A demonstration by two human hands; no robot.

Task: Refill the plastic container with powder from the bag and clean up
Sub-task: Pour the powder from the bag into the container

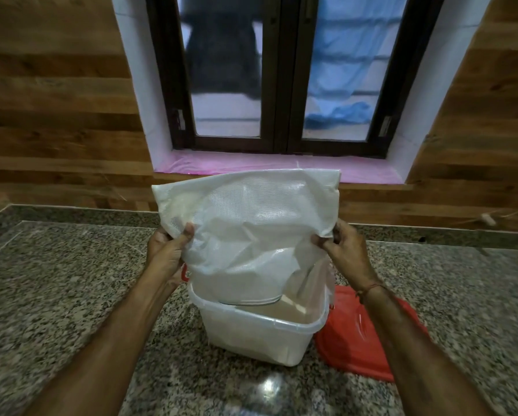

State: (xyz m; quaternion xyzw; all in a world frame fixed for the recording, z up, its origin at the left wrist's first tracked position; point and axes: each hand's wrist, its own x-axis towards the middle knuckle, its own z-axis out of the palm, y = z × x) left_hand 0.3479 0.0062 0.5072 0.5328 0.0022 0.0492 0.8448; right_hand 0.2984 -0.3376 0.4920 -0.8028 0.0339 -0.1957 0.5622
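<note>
On granite counter (71,280), bag (251,217) over container (251,337), window (281,85)

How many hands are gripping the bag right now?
2. The left hand grips the left edge of the bag; the right hand pinches its right edge. Neither is hidden.

Granite counter (71,280), dark-framed window (281,70), wood-panelled wall (56,100).

- The clear square plastic container (260,334) stands on the speckled granite surface (71,280).
- The white woven plastic bag (245,223) hangs over the container, with its lower end inside it.
- The left grip (167,253) holds the bag's left edge, the right grip (344,250) its right edge.
- The red plastic lid (362,346) lies on the surface, just right of the container.
- The dark-framed window (281,70) is behind the surface.
</note>
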